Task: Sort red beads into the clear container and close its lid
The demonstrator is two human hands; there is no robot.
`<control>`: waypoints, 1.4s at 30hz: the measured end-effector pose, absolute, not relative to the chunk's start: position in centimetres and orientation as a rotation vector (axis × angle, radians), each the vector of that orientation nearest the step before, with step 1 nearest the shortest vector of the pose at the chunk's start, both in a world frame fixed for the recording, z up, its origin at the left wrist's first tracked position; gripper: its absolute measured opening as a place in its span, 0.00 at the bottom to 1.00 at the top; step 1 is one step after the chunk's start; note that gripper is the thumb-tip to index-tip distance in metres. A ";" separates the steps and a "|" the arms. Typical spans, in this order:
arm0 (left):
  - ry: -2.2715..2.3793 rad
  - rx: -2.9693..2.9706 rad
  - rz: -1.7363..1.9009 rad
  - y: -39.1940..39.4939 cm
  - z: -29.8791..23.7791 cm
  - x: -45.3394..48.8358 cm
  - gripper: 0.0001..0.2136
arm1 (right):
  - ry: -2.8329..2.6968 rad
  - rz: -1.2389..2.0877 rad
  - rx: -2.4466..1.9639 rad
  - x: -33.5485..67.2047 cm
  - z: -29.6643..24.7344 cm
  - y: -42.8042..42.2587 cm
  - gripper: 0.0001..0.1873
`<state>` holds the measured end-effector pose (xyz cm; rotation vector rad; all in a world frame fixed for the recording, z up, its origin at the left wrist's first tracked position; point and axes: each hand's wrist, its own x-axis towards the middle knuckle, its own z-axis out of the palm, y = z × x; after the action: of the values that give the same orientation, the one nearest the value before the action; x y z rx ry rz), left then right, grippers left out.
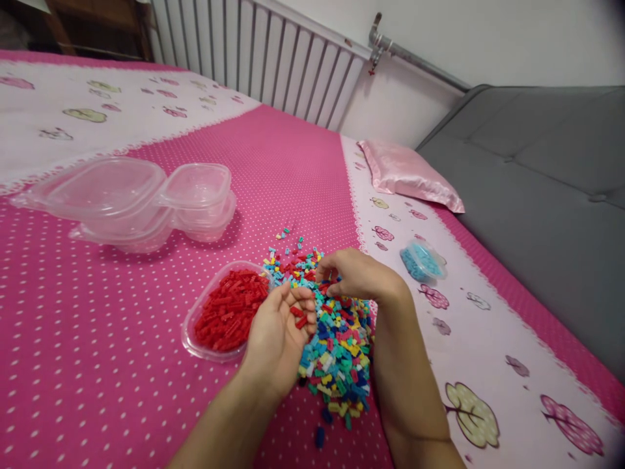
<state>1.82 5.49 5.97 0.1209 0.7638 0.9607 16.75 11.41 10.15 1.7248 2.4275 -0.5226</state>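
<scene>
My left hand [283,329] is turned palm up and cupped, with a few small red toy bricks [299,317] lying against its fingers. Beside it, my right hand [349,273] bends down over a heap of mixed coloured toy bricks [336,358]. Its thumb and fingers are curled together at the heap, where red pieces show; whether one is pinched between them is hidden. Just left of my left hand stands a clear plastic container [193,342] filled with red bricks [232,309].
Stacked clear plastic containers [195,189] stand at the left on the pink dotted bedspread [97,312]. A small container of light blue bricks [422,260] sits to the right. Farther back are a pink pillow [410,172], a grey headboard [532,163] and a white radiator [258,58].
</scene>
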 end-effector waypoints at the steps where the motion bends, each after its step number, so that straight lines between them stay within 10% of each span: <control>1: 0.764 0.119 0.964 5.5 6.0 1.8 0.14 | 2.410 -0.506 1.719 16.6 10.1 11.5 0.13; 42: 0.812 0.076 0.991 5.5 5.9 2.0 0.11 | 2.554 -0.518 1.744 16.7 10.5 11.1 0.07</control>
<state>2.00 5.51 5.93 0.0759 0.8121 0.9909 16.73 11.13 10.49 1.7438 2.5541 -0.5180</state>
